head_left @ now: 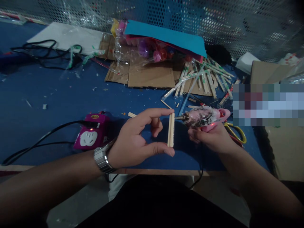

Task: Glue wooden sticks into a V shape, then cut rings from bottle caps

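Observation:
My left hand point(135, 136), with a metal watch at the wrist, pinches a short bundle of wooden sticks point(171, 130) by its two ends, between thumb and forefinger. The bundle stands nearly upright in the view. My right hand point(213, 136) is wrapped round a pink hot glue gun point(201, 117), whose body is coated in messy dried glue. Its metal nozzle points left, at the upper end of the sticks; whether it touches them I cannot tell. A small red light glows on the gun.
A purple power strip point(91, 131) with black cords lies left. Behind are wrapped chopsticks point(206, 76), cardboard point(150, 72) and a blue sheet point(166, 33) over colourful wrapped items. Yellow-handled scissors point(238, 133) lie beyond my right wrist. A cardboard box point(282, 152) stands right.

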Action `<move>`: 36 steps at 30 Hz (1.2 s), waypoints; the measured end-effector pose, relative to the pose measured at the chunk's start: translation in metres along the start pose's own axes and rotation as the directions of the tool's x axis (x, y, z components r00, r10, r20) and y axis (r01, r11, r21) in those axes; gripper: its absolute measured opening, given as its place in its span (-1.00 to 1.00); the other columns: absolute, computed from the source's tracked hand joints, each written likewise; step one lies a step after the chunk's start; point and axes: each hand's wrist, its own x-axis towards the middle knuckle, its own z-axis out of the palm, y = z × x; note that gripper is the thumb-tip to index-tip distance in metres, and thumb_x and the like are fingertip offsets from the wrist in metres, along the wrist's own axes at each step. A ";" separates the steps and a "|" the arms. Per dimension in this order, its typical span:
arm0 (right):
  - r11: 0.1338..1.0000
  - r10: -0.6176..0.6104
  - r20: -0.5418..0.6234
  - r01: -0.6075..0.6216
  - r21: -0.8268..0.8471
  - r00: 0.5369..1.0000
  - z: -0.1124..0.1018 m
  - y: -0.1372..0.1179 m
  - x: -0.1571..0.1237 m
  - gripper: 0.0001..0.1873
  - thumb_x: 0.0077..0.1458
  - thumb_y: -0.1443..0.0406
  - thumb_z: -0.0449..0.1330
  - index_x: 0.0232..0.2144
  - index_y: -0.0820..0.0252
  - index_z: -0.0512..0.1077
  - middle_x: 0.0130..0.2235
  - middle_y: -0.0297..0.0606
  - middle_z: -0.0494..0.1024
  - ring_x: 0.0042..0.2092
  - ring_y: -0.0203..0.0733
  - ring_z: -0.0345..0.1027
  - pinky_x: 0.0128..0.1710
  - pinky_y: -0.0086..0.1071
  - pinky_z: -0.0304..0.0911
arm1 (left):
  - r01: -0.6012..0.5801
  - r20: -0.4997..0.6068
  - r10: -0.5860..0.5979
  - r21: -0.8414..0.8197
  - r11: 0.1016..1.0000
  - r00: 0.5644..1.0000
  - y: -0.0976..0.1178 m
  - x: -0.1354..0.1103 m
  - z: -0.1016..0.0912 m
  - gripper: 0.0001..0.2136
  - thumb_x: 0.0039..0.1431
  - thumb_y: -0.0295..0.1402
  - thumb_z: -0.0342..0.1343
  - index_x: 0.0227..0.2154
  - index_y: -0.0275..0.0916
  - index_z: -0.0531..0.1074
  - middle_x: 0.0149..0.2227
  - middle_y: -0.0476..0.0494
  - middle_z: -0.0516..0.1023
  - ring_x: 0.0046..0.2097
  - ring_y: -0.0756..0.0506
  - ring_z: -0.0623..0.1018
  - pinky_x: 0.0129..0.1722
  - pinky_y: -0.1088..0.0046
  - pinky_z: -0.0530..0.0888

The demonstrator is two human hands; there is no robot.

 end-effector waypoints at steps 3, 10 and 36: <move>0.999 -0.034 -0.001 0.034 -0.024 0.999 -0.001 0.001 -0.001 -0.72 0.14 0.20 0.47 -0.32 0.12 0.42 -0.52 -0.48 0.33 -0.55 -0.36 0.12 -0.54 -0.37 0.15 | 0.006 -0.002 -0.006 -0.001 1.000 1.000 0.000 -0.001 0.000 -0.26 -0.01 -0.24 0.59 0.25 -0.13 0.48 -0.31 0.03 0.39 -0.33 0.03 0.41 -0.26 0.45 0.46; 0.998 -0.044 0.023 0.045 -0.048 0.999 -0.002 0.001 -0.003 -0.77 0.18 0.24 0.44 -0.31 0.13 0.44 -0.49 -0.46 0.34 -0.52 -0.36 0.15 -0.53 -0.38 0.13 | 0.008 0.001 -0.008 0.005 1.000 1.000 0.000 -0.001 0.000 -0.26 -0.01 -0.21 0.59 0.25 -0.10 0.48 -0.31 0.02 0.38 -0.33 0.02 0.41 -0.27 0.45 0.46; 0.999 -0.022 -0.007 0.022 -0.037 1.000 0.000 -0.003 -0.003 -0.77 0.11 0.24 0.49 -0.27 0.09 0.51 -0.48 -0.45 0.34 -0.50 -0.32 0.13 -0.52 -0.37 0.18 | 0.029 -0.014 -0.029 -0.005 1.000 0.999 0.002 0.000 0.000 -0.28 -0.01 -0.20 0.59 0.23 -0.07 0.50 -0.33 -0.01 0.39 -0.35 -0.01 0.40 -0.29 0.40 0.48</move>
